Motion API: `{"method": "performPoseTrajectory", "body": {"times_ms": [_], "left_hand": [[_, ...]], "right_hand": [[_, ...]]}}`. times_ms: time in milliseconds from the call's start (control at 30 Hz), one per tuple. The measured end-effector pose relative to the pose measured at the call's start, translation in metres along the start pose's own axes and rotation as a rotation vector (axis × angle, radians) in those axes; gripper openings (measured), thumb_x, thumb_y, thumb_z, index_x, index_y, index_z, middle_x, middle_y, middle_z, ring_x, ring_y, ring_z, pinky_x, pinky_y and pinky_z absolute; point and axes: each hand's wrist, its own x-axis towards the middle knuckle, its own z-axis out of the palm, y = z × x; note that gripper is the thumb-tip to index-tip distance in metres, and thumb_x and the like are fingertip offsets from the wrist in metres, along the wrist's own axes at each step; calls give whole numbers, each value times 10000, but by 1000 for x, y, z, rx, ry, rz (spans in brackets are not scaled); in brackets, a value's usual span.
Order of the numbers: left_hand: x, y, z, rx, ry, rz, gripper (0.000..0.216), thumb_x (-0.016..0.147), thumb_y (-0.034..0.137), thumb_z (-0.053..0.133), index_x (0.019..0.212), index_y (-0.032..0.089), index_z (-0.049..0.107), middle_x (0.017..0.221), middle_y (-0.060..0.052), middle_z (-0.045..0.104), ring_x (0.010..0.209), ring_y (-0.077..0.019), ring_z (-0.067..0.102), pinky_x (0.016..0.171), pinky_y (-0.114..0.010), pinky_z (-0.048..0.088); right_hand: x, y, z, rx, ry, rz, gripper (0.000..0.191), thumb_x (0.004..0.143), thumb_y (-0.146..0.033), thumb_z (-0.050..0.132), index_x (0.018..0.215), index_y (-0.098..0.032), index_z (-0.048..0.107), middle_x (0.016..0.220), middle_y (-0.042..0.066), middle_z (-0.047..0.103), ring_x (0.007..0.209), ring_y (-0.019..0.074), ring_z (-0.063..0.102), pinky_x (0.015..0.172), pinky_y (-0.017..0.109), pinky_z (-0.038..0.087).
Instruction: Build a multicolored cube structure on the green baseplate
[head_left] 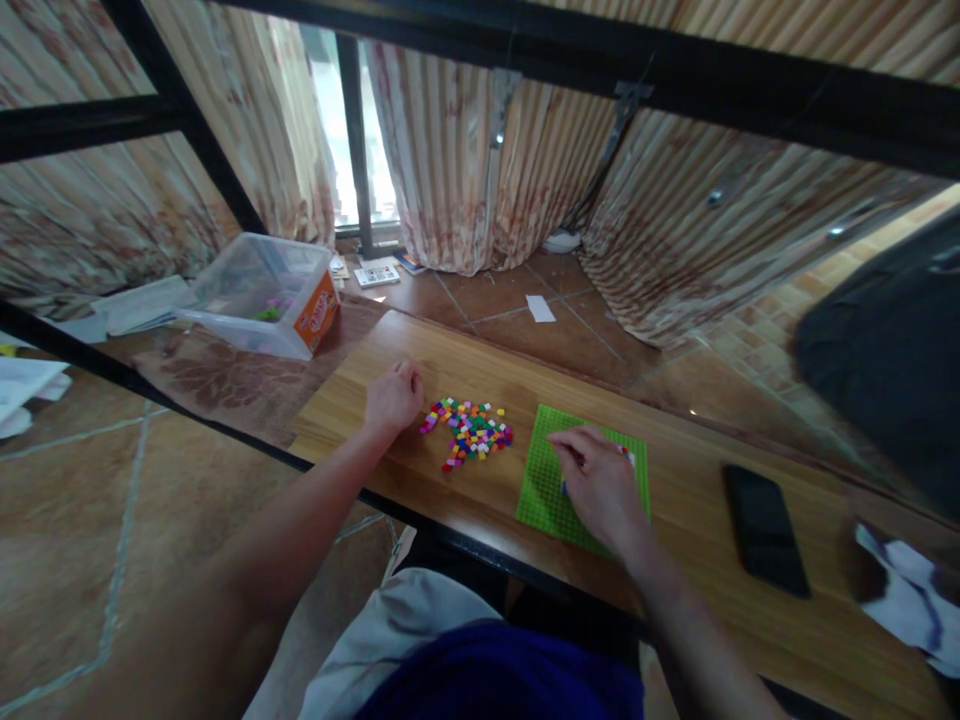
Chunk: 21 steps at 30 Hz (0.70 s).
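Observation:
My left hand (395, 396) rests on the wooden table with curled fingers, just left of a loose pile of small coloured bricks (476, 430). Whether anything is inside those fingers is hidden. Over a green studded baseplate (538, 490) hangs my right hand (596, 475), its thumb and fingertips pinched together. Anything in that pinch is too small to make out. A few coloured bricks (625, 452) show on the plate past the back of this hand, partly covered by it.
A black phone (765, 528) lies on the tabletop right of the plate, with crumpled white paper (904, 590) farther right. On the floor at left stands a clear plastic box (259, 295) with an orange label. A black bar (525, 45) crosses above; patterned curtains hang behind.

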Motion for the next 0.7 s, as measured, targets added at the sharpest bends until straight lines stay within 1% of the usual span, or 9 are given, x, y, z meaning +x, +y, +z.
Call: {"method": "performPoseTrajectory", "body": {"times_ms": [67, 133, 200, 300, 533, 700], "left_hand": [[0, 0, 0, -2, -4, -2, 239, 949, 254, 399, 1033, 215, 620, 1052, -90, 667, 951, -247, 640, 737, -324, 446], [0, 0, 1, -6, -6, -4, 242, 949, 256, 398, 1031, 214, 622, 1053, -91, 667, 947, -247, 640, 741, -326, 447], [0, 0, 0, -10, -9, -7, 243, 948, 256, 398, 1025, 214, 624, 1052, -92, 665, 944, -247, 637, 742, -328, 446], [0, 1, 0, -10, -16, -11, 244, 950, 254, 394, 1029, 214, 621, 1060, -91, 663, 943, -241, 636, 744, -326, 445], [0, 2, -2, 7, -26, -8, 214, 950, 245, 409, 1012, 204, 609, 1053, -88, 669, 936, -235, 642, 715, -318, 428], [0, 2, -3, -9, -10, 1, 200, 952, 244, 413, 989, 201, 605, 1054, -88, 673, 943, -233, 640, 708, -318, 416]], "right_hand": [[9, 15, -16, -58, -9, -7, 279, 929, -284, 452, 946, -198, 718, 944, 79, 696, 885, 211, 646, 829, 340, 480], [17, 29, -26, -127, -36, -29, 286, 920, -272, 446, 936, -189, 720, 944, 86, 698, 882, 216, 647, 824, 342, 484], [23, 41, -31, -181, -77, -81, 286, 914, -261, 447, 925, -178, 720, 955, 95, 703, 899, 223, 646, 845, 347, 487], [28, 52, -31, -242, -114, -169, 279, 909, -236, 446, 906, -174, 717, 958, 101, 706, 911, 229, 642, 868, 357, 491], [33, 56, -31, -343, -162, -290, 269, 887, -182, 447, 937, -189, 710, 956, 100, 714, 897, 230, 644, 862, 376, 499], [41, 56, -33, -383, -184, -324, 290, 860, -163, 443, 989, -175, 702, 999, 102, 728, 948, 232, 656, 916, 389, 498]]}}
